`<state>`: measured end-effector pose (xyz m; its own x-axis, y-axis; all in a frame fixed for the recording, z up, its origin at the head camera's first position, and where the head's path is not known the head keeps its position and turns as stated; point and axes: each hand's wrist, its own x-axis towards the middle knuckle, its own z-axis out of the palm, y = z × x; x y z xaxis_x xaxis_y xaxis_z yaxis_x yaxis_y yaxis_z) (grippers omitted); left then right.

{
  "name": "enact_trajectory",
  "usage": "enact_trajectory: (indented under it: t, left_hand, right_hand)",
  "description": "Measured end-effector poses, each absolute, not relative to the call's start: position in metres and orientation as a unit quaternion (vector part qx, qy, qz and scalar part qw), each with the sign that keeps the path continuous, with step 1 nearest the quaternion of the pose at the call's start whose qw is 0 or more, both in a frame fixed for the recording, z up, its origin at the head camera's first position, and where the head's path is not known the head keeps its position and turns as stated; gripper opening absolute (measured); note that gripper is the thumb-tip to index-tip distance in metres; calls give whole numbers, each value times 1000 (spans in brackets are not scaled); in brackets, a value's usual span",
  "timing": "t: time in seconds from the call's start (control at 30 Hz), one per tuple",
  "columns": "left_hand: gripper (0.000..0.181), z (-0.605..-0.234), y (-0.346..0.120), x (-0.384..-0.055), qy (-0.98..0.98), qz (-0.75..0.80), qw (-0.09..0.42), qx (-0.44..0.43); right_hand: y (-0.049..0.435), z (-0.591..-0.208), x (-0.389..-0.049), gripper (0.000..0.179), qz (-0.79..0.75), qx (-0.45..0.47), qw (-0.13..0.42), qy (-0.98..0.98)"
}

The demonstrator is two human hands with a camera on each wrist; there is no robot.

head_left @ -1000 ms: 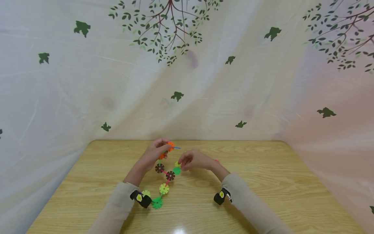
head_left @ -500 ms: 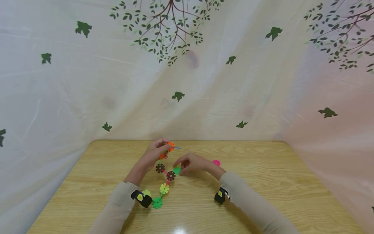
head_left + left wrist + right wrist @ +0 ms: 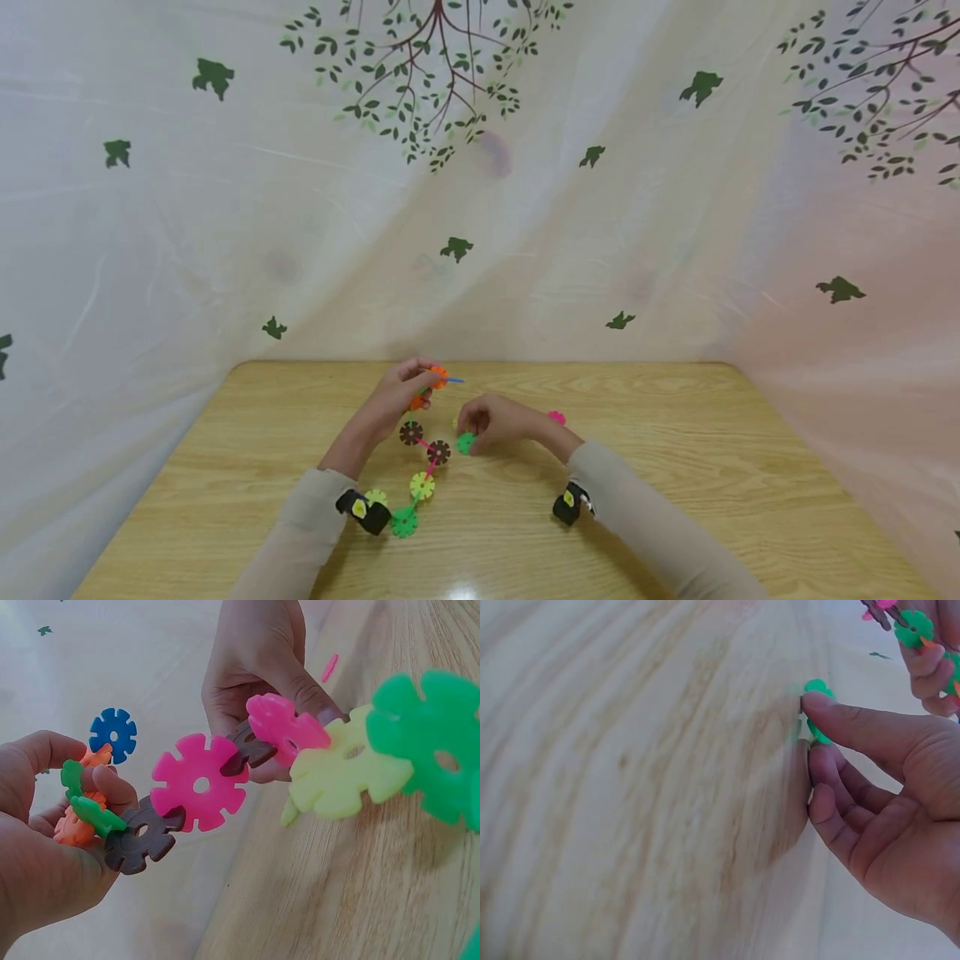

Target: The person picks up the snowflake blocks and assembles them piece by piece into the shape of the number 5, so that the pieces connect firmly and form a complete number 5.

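Observation:
In the head view my left hand (image 3: 390, 398) grips one end of a chain of notched plastic snowflake discs. An orange disc (image 3: 438, 377) shows at its fingertips, and a blue disc (image 3: 113, 736) sticks out beyond it in the left wrist view. From the hand the chain runs down through brown discs (image 3: 438, 452), a pink disc (image 3: 199, 782), a yellow disc (image 3: 422, 486) and a large green disc (image 3: 404, 522). My right hand (image 3: 498, 419) pinches a separate green disc (image 3: 819, 688) between thumb and fingers, close over the table.
A loose pink disc (image 3: 557, 417) lies behind the right wrist on the wooden table (image 3: 675, 467). Part of a yellow disc (image 3: 454, 423) shows beside the right fingertips. A printed cloth (image 3: 540, 275) hangs behind the table.
My right hand has moved from the yellow disc to the green one, pinched it and drawn it slightly right. The left hand and its chain stay nearly still.

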<state>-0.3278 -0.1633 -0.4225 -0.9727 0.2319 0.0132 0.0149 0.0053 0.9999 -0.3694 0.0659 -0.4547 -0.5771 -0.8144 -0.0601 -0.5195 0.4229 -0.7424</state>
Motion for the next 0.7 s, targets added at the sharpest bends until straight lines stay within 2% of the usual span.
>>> enact_trajectory:
  t: [0.3, 0.7]
  left_hand:
    - [19, -426, -163, -330, 705, 700, 74, 85]
    - [26, -426, -160, -331, 712, 697, 58, 70]
  right_hand:
    - [80, -451, -372, 18, -392, -365, 233, 811]
    - [94, -433, -380, 18, -473, -300, 199, 804]
